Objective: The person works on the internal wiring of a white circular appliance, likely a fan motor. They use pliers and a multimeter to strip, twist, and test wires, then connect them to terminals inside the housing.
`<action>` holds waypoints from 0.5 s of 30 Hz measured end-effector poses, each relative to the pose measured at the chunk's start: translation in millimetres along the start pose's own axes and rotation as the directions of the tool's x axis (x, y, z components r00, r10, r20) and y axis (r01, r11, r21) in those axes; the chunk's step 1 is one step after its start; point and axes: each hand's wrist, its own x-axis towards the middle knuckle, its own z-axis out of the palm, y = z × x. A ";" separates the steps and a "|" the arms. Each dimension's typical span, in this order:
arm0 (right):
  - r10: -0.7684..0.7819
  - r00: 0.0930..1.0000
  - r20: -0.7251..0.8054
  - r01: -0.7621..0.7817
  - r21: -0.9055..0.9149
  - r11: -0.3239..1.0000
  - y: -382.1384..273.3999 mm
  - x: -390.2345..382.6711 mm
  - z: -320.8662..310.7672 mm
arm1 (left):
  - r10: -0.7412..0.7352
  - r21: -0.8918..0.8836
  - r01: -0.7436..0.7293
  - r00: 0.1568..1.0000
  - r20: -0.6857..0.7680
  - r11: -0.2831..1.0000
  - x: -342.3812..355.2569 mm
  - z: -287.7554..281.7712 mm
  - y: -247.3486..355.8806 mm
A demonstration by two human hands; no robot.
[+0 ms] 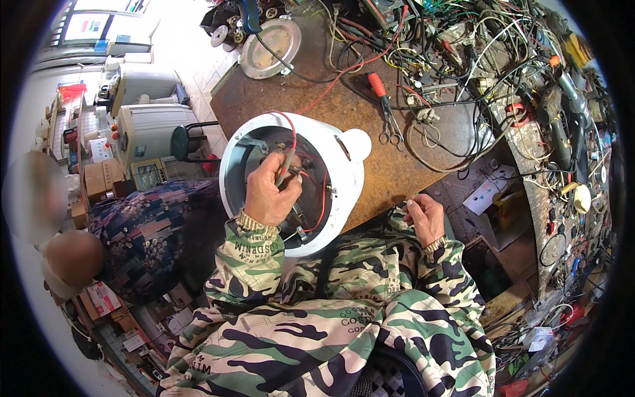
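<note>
This looks like a repair workshop: scissors [390,126] lie on the brown table [254,99], tangled cables [473,63] heap toward its far right, and tools [557,129] clutter beyond its right side.

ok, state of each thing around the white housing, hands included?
White housing: open toward the person, wiring exposed
Probe: held in the left hand
Red lead: draped over the housing's rim
Right hand: loosely curled, grip unclear
Round metal plate: apart from the housing
Cables: tangled, heaped
Scissors: lying on the table
</note>
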 end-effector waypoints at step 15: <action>-0.772 0.635 0.028 0.677 -0.503 0.538 -21.1 86.2 -7.1 | 0.007 0.004 -0.007 0.989 -0.149 1.000 -10.4 2.1 4.1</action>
